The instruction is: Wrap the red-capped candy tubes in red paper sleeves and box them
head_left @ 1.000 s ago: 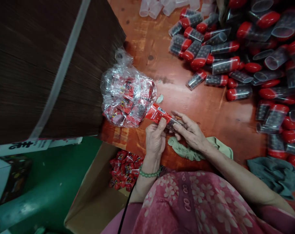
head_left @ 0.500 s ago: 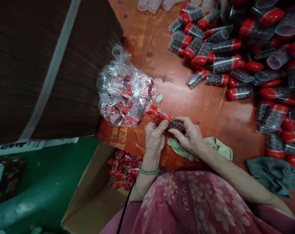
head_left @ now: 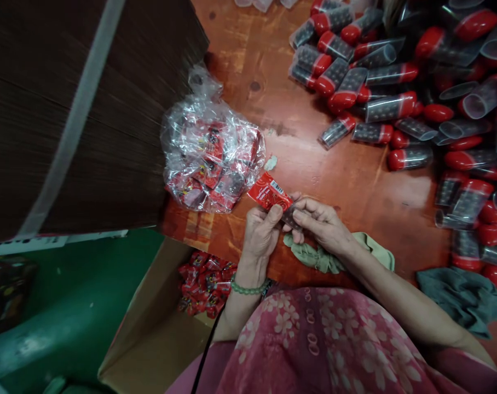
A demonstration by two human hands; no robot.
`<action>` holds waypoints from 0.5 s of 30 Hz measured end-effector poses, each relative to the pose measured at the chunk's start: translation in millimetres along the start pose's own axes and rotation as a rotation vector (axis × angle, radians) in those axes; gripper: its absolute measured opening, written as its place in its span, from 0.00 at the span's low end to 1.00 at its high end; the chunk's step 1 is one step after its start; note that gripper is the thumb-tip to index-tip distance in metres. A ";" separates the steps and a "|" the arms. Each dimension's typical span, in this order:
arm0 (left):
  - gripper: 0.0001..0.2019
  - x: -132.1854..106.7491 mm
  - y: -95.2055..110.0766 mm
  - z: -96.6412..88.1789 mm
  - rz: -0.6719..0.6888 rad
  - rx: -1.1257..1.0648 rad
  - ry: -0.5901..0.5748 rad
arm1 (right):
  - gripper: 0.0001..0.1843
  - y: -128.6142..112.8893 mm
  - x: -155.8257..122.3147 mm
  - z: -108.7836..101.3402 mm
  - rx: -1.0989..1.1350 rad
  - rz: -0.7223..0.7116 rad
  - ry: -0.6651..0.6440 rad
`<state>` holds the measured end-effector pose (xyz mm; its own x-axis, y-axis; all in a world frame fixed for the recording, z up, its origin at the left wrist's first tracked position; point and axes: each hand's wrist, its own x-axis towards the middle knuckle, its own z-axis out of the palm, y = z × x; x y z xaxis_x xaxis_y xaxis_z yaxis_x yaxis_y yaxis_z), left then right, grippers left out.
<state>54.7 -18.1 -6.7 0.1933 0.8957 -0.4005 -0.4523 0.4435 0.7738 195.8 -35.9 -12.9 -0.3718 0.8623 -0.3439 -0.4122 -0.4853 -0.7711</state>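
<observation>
My left hand (head_left: pixel 261 232) and my right hand (head_left: pixel 321 224) meet over the near edge of the red-brown table (head_left: pixel 355 180). Together they pinch a small clear tube with a dark patterned filling (head_left: pixel 290 218). A red printed wrapper (head_left: pixel 269 192) covers the tube's far end and sticks out past my left thumb. My right fingers close round the bare end of the tube. A green bead bracelet (head_left: pixel 248 289) circles my left wrist.
A clear plastic bag of red wrappers (head_left: pixel 211 150) lies just left of my hands. Several red-capped tubes (head_left: pixel 396 104) are heaped at the right. A pale green cloth (head_left: pixel 326 257), a grey-green cloth (head_left: pixel 457 293), an open cardboard box holding red wrapped pieces (head_left: pixel 203 282) and a dark corrugated stack (head_left: pixel 68 109) surround me.
The tube has slid further into the red wrapper, so less of it shows. My right fingers have closed in towards my left hand.
</observation>
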 end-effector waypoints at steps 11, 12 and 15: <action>0.27 -3.4 0.5 -2.2 -0.023 -0.108 -0.143 | 0.23 -10.9 3.2 2.2 0.226 0.125 -0.062; 0.27 -2.6 0.2 -2.7 -0.023 -0.118 -0.130 | 0.23 -10.1 2.4 2.0 0.231 0.146 -0.075; 0.24 0.1 -2.1 -5.0 -0.023 -0.157 -0.091 | 0.26 -6.4 -1.0 1.6 0.171 0.167 -0.103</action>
<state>51.4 -19.1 -10.8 0.2800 0.8877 -0.3654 -0.5758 0.4599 0.6760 197.5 -33.9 -6.8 -0.5252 0.7534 -0.3956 -0.4694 -0.6443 -0.6038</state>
